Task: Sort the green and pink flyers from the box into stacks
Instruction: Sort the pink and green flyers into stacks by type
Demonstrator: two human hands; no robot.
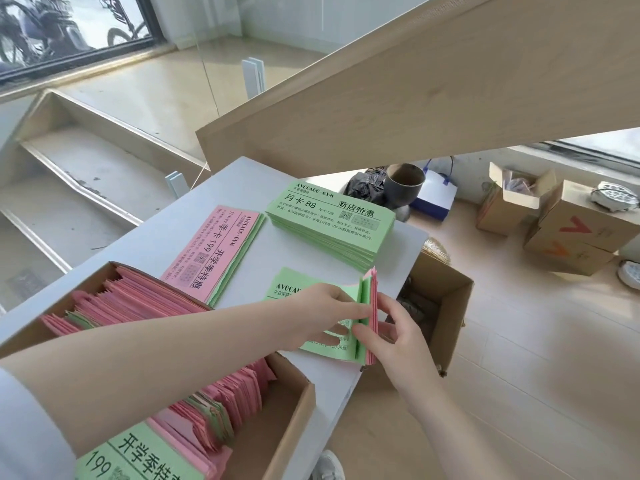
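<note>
Hands at lower centre of frame: left hand (323, 315) presses green flyers (294, 287) flat on white table (239, 183); right hand (391, 329) pinches upright mixed bundle (367, 306). Cardboard box (294, 403) lower left, pink-filled. Green stack (332, 225) upper centre; pink-topped stack (214, 251) to its left.

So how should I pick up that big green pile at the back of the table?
Probably take the green stack by its two short ends, one of your hands on each, coming in from the sides. It is thick, long and lies flat on the white table, so pinching only the top would likely lift a few flyers and leave the rest.
</note>
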